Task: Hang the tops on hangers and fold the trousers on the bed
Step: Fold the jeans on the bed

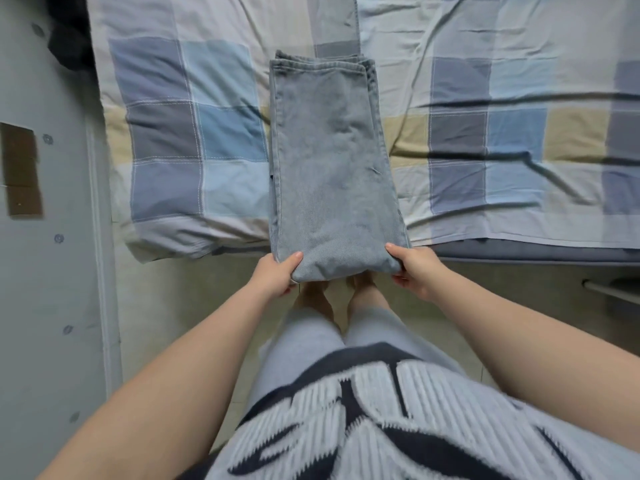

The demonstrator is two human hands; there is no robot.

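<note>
Light blue denim trousers lie folded in a long strip on the bed, their near folded end hanging past the bed's edge. My left hand grips the near left corner of that fold, thumb on top and fingers underneath. At the near right corner my right hand grips the same way. The hems lie at the far end of the strip. No tops or hangers are in view.
A checked blue, grey and beige cover with creases spreads over the bed. A pale wall or door stands at the left. A dark garment shows at the top left corner. My bare feet stand on the tiled floor.
</note>
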